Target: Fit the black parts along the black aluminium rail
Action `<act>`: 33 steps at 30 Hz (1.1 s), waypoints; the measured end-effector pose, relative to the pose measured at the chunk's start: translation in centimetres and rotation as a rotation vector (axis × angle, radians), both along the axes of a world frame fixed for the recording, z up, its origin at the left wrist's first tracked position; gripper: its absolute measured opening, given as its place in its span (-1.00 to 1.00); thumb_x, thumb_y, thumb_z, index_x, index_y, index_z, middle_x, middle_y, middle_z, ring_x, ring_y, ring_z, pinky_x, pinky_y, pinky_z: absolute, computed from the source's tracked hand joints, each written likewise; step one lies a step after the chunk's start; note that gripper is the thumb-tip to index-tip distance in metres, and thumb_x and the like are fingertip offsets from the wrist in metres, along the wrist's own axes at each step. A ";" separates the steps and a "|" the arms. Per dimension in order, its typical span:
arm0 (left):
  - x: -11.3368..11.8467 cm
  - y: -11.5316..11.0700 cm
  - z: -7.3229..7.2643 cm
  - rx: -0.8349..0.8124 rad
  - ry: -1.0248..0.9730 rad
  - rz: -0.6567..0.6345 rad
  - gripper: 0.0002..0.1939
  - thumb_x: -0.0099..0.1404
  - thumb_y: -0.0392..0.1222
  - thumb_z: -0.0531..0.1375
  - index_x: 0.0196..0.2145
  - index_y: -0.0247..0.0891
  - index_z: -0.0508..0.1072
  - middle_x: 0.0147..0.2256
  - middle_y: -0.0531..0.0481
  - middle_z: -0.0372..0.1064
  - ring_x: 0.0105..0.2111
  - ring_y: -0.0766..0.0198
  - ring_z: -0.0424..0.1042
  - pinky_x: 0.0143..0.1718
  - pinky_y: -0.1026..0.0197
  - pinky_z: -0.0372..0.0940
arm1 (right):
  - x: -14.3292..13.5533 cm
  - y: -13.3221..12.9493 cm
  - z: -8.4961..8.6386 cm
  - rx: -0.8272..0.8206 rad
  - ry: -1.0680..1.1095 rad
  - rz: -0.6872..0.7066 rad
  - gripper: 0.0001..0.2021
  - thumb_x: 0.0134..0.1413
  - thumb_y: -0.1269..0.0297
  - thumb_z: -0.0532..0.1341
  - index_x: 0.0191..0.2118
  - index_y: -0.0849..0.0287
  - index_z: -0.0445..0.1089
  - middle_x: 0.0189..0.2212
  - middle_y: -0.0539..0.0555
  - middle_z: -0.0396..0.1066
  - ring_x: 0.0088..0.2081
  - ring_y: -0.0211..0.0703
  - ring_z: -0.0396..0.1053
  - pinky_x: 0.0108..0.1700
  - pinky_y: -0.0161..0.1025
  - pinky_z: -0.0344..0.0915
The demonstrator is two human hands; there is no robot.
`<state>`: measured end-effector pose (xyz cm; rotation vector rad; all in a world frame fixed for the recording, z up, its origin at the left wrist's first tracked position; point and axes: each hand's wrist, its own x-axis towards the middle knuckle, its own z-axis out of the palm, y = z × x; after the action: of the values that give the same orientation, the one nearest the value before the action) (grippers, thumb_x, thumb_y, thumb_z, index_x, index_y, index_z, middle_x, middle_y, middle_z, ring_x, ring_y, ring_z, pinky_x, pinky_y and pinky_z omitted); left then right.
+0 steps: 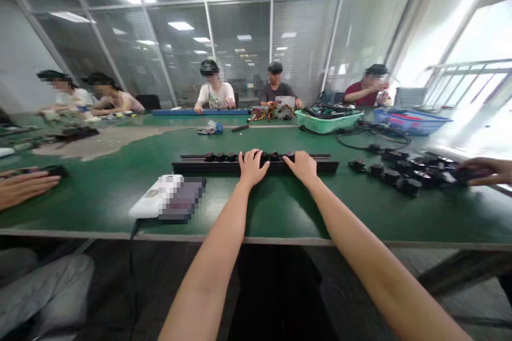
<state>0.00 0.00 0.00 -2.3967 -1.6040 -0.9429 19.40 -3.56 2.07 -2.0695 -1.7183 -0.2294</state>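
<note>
A long black bar-shaped housing (212, 167) lies crosswise on the green table, with several small black parts (220, 157) lined up along its far side. My left hand (252, 166) rests on the middle of the bar, its fingers spread over the row and the thumb pointing right. Just right of it, my right hand (302, 166) touches the row too, the thumb reaching left and the other fingers bent over the bar's far side. What lies under the right fingertips is hidden.
Left of my arms are a white device (151, 197) and a dark phone-like slab (184, 200). Black modules (392, 176) are heaped at right, where another person's hand (490, 170) reaches in. Another hand (28, 186) is at far left. Green basket (330, 123) and people sit beyond.
</note>
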 end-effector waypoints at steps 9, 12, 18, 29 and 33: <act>0.1 0.1 -0.1 0.015 -0.002 0.002 -0.50 0.43 0.03 0.08 0.25 -0.15 0.37 0.29 -0.12 0.28 0.32 0.04 0.18 0.47 -0.23 -0.30 | -0.3 -0.2 0.4 -0.006 0.112 -0.007 -0.66 0.40 0.05 0.10 -0.02 0.22 0.43 0.00 0.26 0.49 0.04 0.01 0.47 -0.02 -0.21 0.31; 0.1 0.1 0.0 0.016 -0.008 -0.007 -0.49 0.42 0.03 0.08 0.25 -0.15 0.37 0.28 -0.13 0.28 0.33 0.03 0.18 0.47 -0.23 -0.30 | -0.5 -0.3 0.6 -0.009 0.125 -0.043 -0.65 0.40 0.06 0.11 -0.03 0.25 0.43 -0.01 0.28 0.50 0.02 0.02 0.48 -0.05 -0.22 0.33; 0.0 0.0 0.1 0.007 -0.014 -0.006 -0.49 0.42 0.04 0.08 0.24 -0.15 0.37 0.28 -0.13 0.28 0.33 0.03 0.17 0.47 -0.24 -0.31 | -0.5 -0.3 0.6 -0.027 0.143 -0.065 -0.65 0.40 0.08 0.10 -0.01 0.27 0.42 -0.01 0.29 0.50 0.01 0.03 0.49 -0.06 -0.22 0.33; 0.0 -0.1 0.1 0.011 -0.018 -0.014 -0.49 0.42 0.04 0.07 0.24 -0.17 0.37 0.28 -0.13 0.29 0.32 0.02 0.18 0.47 -0.24 -0.30 | -0.2 -0.1 0.7 -0.014 0.161 -0.075 -0.64 0.37 0.09 0.11 -0.01 0.29 0.45 -0.02 0.32 0.50 -0.01 0.07 0.50 -0.05 -0.18 0.36; 0.0 0.0 0.1 0.009 -0.015 -0.010 -0.49 0.43 0.04 0.07 0.25 -0.15 0.37 0.28 -0.13 0.29 0.32 0.01 0.18 0.47 -0.25 -0.30 | 0.4 0.1 1.0 -0.060 0.233 -0.085 -0.64 0.33 0.05 0.16 -0.02 0.23 0.48 -0.05 0.28 0.53 0.01 0.09 0.50 -0.04 -0.15 0.36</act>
<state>0.02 -0.03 0.07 -2.3998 -1.5899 -0.9700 19.82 -3.48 3.03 -2.1207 -1.5180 0.0373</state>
